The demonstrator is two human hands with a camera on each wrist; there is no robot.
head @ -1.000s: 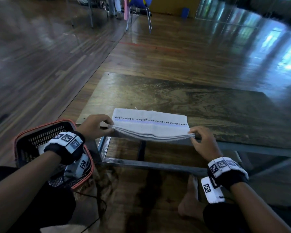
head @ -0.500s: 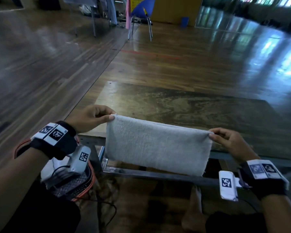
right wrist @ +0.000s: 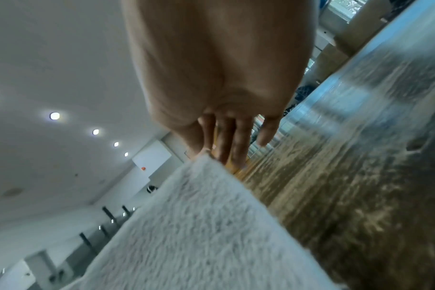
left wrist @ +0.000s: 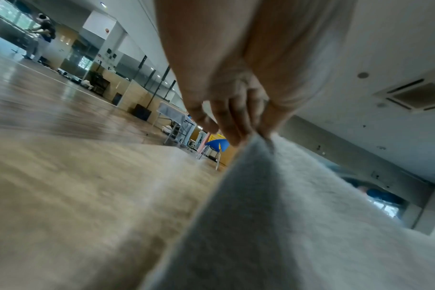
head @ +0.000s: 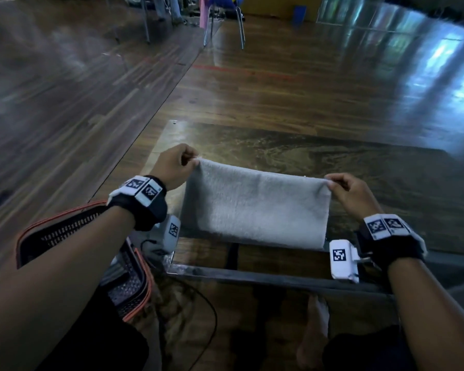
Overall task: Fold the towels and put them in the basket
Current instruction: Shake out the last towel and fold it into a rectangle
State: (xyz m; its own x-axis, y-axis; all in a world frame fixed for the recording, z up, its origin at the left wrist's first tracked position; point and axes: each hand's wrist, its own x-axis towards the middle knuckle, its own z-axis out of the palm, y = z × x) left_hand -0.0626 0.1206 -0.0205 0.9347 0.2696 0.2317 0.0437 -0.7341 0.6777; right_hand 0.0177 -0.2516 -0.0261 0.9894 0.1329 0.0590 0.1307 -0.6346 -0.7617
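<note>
The towel point(head: 255, 206) hangs in the air above the near edge of the table point(head: 332, 156), held by its two upper corners. It is a folded grey rectangle. Its long axis runs left to right, parallel to the near table edge, with the top edge sloping slightly down toward the right. The broad face points toward the person and the lower edge hangs free, just over the table's metal frame point(head: 265, 275). The left hand point(head: 173, 166) pinches the upper left corner between thumb and fingertips; the left wrist view shows the fingers point(left wrist: 236, 117) bunched together on the cloth corner. The right hand point(head: 352, 192) pinches the upper right corner in the same manner; the right wrist view shows the thumb and forefinger closed on the corner, with the little finger point(right wrist: 267, 130) apart from the cloth. The basket point(head: 73, 228), black mesh with an orange rim, sits at the person's left, below the left forearm and beside the table corner.
</note>
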